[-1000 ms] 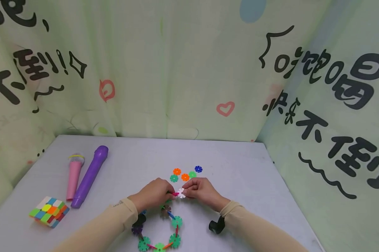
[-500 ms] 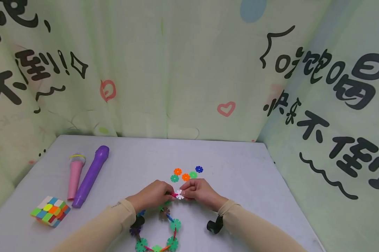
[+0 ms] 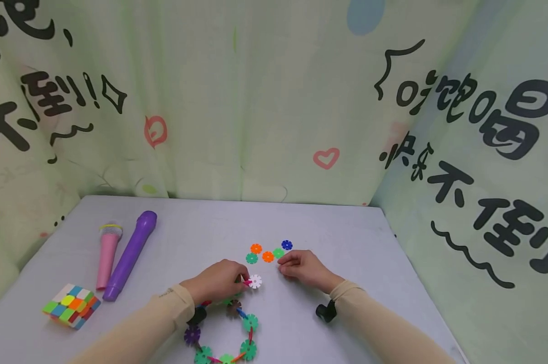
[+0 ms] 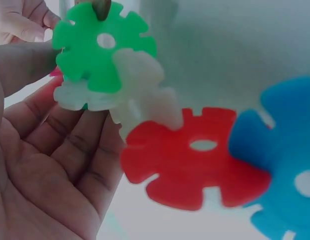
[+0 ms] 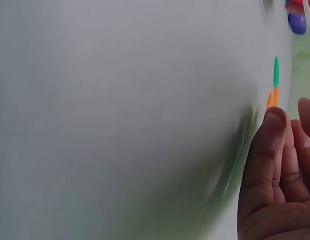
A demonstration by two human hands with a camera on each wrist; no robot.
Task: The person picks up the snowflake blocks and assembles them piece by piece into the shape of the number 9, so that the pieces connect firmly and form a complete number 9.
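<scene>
My left hand [image 3: 217,280] pinches one end of a chain of snowflake discs, where a white disc [image 3: 255,281] juts past the fingertips on a pink piece. The chain curves below in a ring of interlocked discs, among them a teal disc [image 3: 250,323] and a purple disc [image 3: 192,334]. Close up in the left wrist view, a green disc [image 4: 85,55], a red disc [image 4: 164,175] and a blue disc [image 4: 289,140] hang beside the palm. My right hand [image 3: 308,270] holds nothing, its fingers loosely bent beside a loose light green disc [image 3: 278,253].
Other loose discs lie beyond the hands: two orange, with one orange disc [image 3: 256,248] farther back, a teal and a blue disc [image 3: 286,244]. At left on the white table [image 3: 347,227] are a puzzle cube [image 3: 71,306], a pink microphone [image 3: 107,258] and a purple microphone [image 3: 130,258].
My right hand has let go of the white disc and moved right, toward the loose discs. The left hand keeps its pinch, with the white disc slightly farther left.
</scene>
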